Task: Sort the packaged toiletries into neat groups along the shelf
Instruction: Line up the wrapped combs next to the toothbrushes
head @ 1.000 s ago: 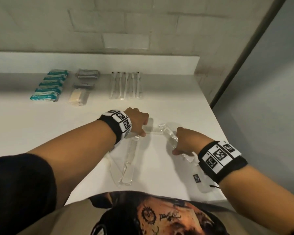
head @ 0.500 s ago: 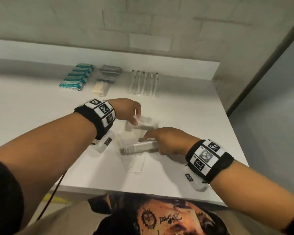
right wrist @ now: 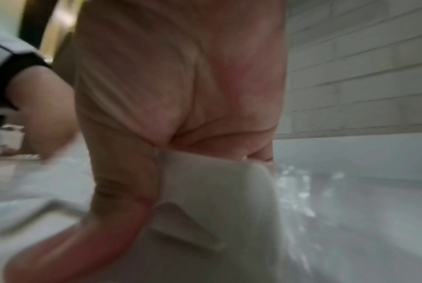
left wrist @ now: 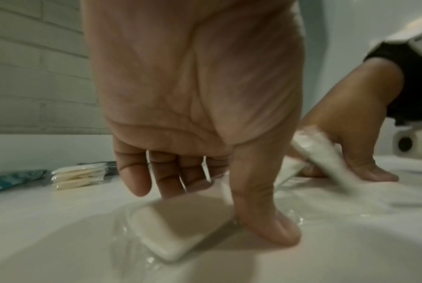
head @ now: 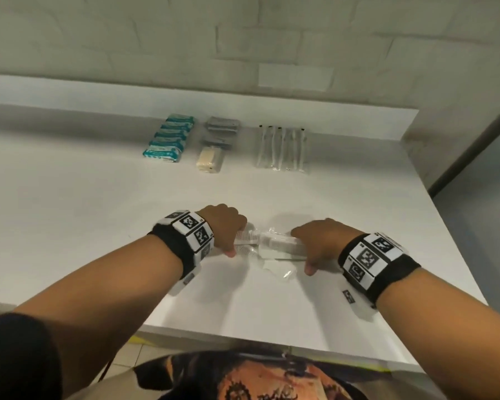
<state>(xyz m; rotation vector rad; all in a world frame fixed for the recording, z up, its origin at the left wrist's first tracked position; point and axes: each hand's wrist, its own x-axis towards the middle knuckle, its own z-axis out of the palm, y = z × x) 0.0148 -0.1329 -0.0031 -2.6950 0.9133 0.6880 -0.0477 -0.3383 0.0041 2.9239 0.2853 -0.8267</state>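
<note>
Several white combs in clear wrappers (head: 267, 245) lie crosswise near the shelf's front edge, bunched together. My left hand (head: 233, 241) grips their left end, fingers curled over the toothed part. In the left wrist view the thumb (left wrist: 272, 226) presses beside a wrapped comb (left wrist: 180, 226). My right hand (head: 308, 254) grips the right end. The right wrist view shows a white comb end (right wrist: 219, 191) held between thumb and fingers. At the back stand sorted groups: teal packets (head: 168, 140), grey packets (head: 221, 128), a cream packet (head: 210, 158) and wrapped toothbrushes (head: 282, 148).
The white shelf (head: 84, 212) ends at a raised back ledge (head: 98, 102) below a brick wall. Its right edge runs beside a grey panel (head: 479, 168). The front edge (head: 243, 339) is close to my body.
The scattered combs have been drawn together. My right hand swung its comb round to lie crosswise, and both hands now hold the bunch at opposite ends.
</note>
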